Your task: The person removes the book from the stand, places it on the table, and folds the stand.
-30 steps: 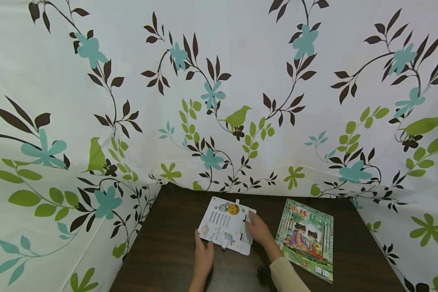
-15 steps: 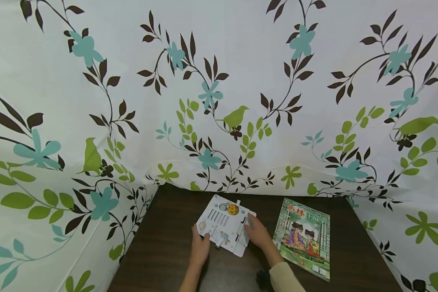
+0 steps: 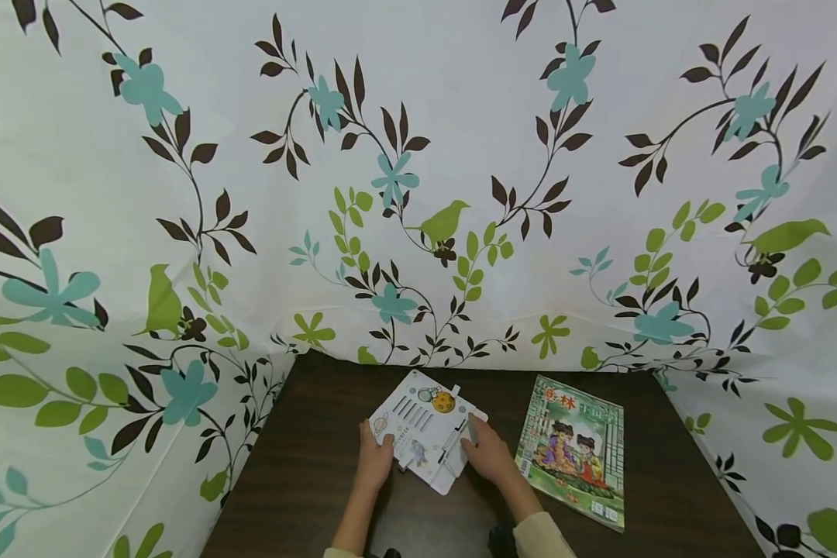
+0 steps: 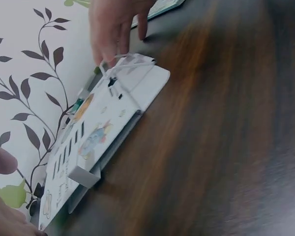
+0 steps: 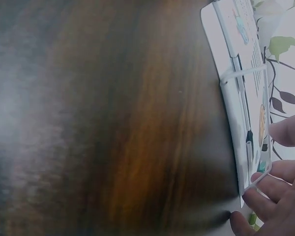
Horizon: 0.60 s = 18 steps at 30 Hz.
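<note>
A white folding book stand (image 3: 425, 407) with space drawings, slots and small clips lies at an angle in the head view. My left hand (image 3: 374, 457) grips its left corner, thumb on top. At the opposite edge, my right hand (image 3: 490, 453) holds the stand between thumb and fingers. A thin white bracket (image 5: 246, 73) rises from the panel beside the right fingers in the right wrist view. From the left wrist, the stand (image 4: 96, 132) appears tilted, with a clip (image 4: 83, 176) jutting from its near edge. The fingers' undersides are partly hidden.
A green illustrated magazine (image 3: 573, 453) lies to the right of the stand on the dark wooden table (image 3: 300, 434). Behind the table hangs a white cloth (image 3: 474, 155) with leaves, flowers and birds. A small dark object (image 3: 502, 540) sits by the right sleeve.
The book stand has turned clockwise in the head view, its lower corner swinging left. My left hand has moved up and left with its corner; the right hand has shifted slightly down.
</note>
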Available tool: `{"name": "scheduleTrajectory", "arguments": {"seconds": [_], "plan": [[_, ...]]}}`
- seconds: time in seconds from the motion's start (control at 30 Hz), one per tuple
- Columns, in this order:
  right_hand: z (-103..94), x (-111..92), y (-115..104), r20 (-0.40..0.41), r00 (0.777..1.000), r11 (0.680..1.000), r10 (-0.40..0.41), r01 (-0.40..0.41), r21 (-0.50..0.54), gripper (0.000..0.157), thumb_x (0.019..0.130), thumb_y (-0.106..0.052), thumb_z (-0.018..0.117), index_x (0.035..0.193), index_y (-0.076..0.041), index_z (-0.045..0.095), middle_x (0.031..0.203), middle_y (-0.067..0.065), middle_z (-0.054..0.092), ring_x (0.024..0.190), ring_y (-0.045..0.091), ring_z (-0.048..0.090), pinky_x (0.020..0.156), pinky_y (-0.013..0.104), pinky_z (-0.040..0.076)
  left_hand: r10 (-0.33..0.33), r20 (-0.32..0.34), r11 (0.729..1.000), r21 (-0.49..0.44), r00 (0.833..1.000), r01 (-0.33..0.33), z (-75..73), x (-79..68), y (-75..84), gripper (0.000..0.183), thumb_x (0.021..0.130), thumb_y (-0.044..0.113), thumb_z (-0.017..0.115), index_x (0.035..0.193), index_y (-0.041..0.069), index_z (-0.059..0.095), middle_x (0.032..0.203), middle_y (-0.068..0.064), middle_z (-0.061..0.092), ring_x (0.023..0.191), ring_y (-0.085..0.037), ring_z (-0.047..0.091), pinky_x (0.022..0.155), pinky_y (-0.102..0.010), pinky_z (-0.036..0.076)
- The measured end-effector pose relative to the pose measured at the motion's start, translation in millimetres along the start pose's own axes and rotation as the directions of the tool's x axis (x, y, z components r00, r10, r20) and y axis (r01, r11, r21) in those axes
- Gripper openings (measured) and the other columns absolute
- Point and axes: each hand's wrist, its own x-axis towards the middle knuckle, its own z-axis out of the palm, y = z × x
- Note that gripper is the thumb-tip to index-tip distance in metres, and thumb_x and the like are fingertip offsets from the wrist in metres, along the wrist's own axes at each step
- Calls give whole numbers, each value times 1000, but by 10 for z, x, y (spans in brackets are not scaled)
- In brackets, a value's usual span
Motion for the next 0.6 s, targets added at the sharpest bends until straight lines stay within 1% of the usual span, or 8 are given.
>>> {"name": "scheduleTrajectory", "arguments": {"seconds": [0.13, 0.27, 0.43, 0.53, 0.6], "plan": [[-1, -39, 2, 0, 1000, 1000, -2, 2, -8, 59, 105, -23, 66, 156, 2, 51, 158, 27, 55, 147, 51, 50, 113, 79, 36, -20, 19, 999, 31, 1000, 19, -25, 72, -2, 76, 101, 8, 55, 160, -21, 19, 167, -48, 13, 158, -61, 16, 129, -68, 17], [-10, -77, 9, -15, 1000, 1000, -24, 24, -9, 56, 105, -22, 66, 154, 2, 54, 154, 27, 58, 144, 51, 53, 112, 77, 38, -24, 33, 998, 57, 999, 22, -27, 144, -21, 75, 101, 11, 54, 161, -20, 21, 168, -47, 14, 158, -60, 18, 130, -67, 18], [-13, -124, 35, -31, 999, 999, -44, 44, -18, 55, 103, -22, 68, 151, 2, 58, 149, 29, 61, 139, 53, 56, 108, 80, 40, -11, 40, 998, 64, 999, 8, 1, 205, -44, 74, 101, 10, 54, 160, -20, 22, 168, -46, 16, 158, -60, 19, 130, -67, 19], [4, -139, 46, -28, 999, 999, -37, 36, -13, 55, 104, -24, 67, 152, 0, 58, 151, 27, 61, 141, 52, 55, 109, 80, 38, 1, 32, 997, 76, 999, -4, 7, 239, -48, 73, 101, 9, 54, 159, -21, 23, 167, -47, 18, 157, -60, 21, 129, -67, 20], [17, -156, 50, -28, 999, 999, -45, 45, -19, 55, 104, -24, 67, 152, -1, 58, 151, 26, 61, 141, 51, 55, 107, 81, 39, -2, 37, 997, 81, 999, -1, -1, 267, -46, 73, 101, 10, 53, 160, -20, 23, 168, -46, 17, 158, -59, 20, 130, -66, 19]]}}
